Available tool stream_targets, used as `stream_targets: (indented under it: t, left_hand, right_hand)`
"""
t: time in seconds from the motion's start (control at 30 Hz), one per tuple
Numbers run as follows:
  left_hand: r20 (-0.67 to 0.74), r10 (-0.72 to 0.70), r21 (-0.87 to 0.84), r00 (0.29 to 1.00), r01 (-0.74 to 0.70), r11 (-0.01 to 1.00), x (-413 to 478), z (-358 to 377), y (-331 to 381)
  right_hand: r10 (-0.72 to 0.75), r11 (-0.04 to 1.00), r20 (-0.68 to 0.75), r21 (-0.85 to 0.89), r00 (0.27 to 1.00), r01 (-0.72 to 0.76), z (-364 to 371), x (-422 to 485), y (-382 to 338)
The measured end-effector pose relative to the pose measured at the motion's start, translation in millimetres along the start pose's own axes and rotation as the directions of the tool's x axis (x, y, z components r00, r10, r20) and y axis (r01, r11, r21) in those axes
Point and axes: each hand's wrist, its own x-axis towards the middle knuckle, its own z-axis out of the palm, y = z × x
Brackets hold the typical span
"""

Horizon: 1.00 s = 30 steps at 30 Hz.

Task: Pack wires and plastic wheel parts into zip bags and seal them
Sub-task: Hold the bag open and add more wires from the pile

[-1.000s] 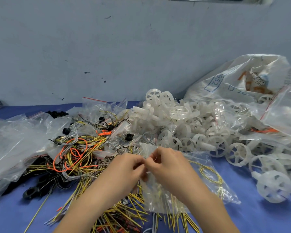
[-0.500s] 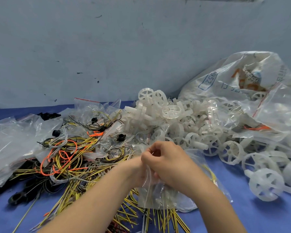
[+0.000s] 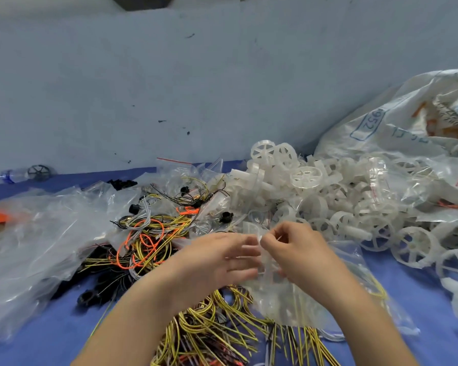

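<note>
Hands working the mouth of a filled zip bag

The right hand [image 3: 299,249] pinches the top edge of the clear zip bag [image 3: 296,299]; the left hand [image 3: 217,262] lies against the same edge with fingers fairly straight, though blur hides whether it grips. The bag, on the blue table [image 3: 407,291] just in front of the white plastic wheels [image 3: 328,196], looks thin, slick and limp, so it is best held along the stiffer zip strip. Yellow-and-black wires [image 3: 222,328] lie beside and under it, springy and apt to snag.
</note>
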Motion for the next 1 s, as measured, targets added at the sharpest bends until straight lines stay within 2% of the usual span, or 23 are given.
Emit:
stream_targets:
  t: [0.07, 0.13, 0.2, 0.27, 0.43, 0.57, 0.7, 0.77, 0.83, 0.9, 0.93, 1.0]
  left_hand:
    - [-0.17, 0.138, 0.106, 0.976, -0.121, 0.987, -8.5, -25.1, 1.9]
    - [-0.42, 0.308, 0.309, 0.853, -0.185, 0.933, -18.7, -59.2, -0.2]
    - [-0.527, 0.381, 0.434, 0.76, -0.145, 0.889, -25.5, -82.8, -4.7]
    - [-0.535, 0.39, 0.491, 0.749, -0.1, 0.865, -25.8, -96.6, -11.9]
    - [-0.429, 0.354, 0.528, 0.831, -0.088, 0.845, -21.6, -95.6, -14.7]
    - [-0.383, 0.43, 0.651, 0.818, -0.09, 0.754, -8.3, -84.6, -7.5]
    - [-0.336, 0.605, 0.854, 0.722, -0.038, 0.519, 29.2, -79.9, 10.0]
    - [-0.299, 0.635, 0.922, 0.712, 0.045, 0.384, 59.8, -81.3, 18.3]
    - [-0.25, 0.576, 0.966, 0.778, 0.164, 0.198, 89.8, -85.3, 24.2]
    - [-0.242, 0.451, 0.95, 0.859, 0.304, -0.069, 113.1, -92.4, 26.2]
    - [-0.265, 0.393, 0.92, 0.881, 0.353, -0.171, 121.1, -96.7, 26.8]
    - [-0.317, 0.332, 0.875, 0.888, 0.409, -0.258, 132.2, -104.6, 27.7]
  right_hand:
    - [-0.014, 0.999, 0.029, -0.049, 0.999, 0.015, 4.1, -2.1, -1.5]
    - [-0.025, 0.996, 0.07, -0.085, 0.997, 0.031, 8.2, -3.5, -3.1]
    - [-0.03, 0.992, 0.11, -0.119, 0.994, 0.043, 11.5, -4.3, -5.2]
    - [-0.022, 0.989, 0.126, -0.141, 0.992, 0.039, 14.4, -4.7, -7.7]
    - [-0.009, 0.986, 0.104, -0.164, 0.995, 0.026, 17.0, -4.4, -10.0]
    - [-0.005, 0.984, 0.075, -0.179, 0.997, 0.019, 14.6, -3.9, -9.6]
    - [-0.003, 0.983, 0.089, -0.183, 0.996, 0.02, 12.7, -3.3, -6.9]
    - [0.004, 0.982, 0.104, -0.189, 0.995, 0.016, 11.1, -2.4, -4.0]
    - [0.01, 0.982, 0.105, -0.186, 0.994, 0.01, 8.7, -1.4, -0.5]
    - [0.012, 0.983, 0.103, -0.184, 0.995, 0.007, 6.2, -1.5, 2.8]
    - [0.014, 0.984, 0.104, -0.178, 0.994, 0.004, 5.4, -1.6, 4.0]
    - [0.015, 0.986, 0.107, -0.165, 0.994, 0.003, 3.6, -1.1, 6.0]
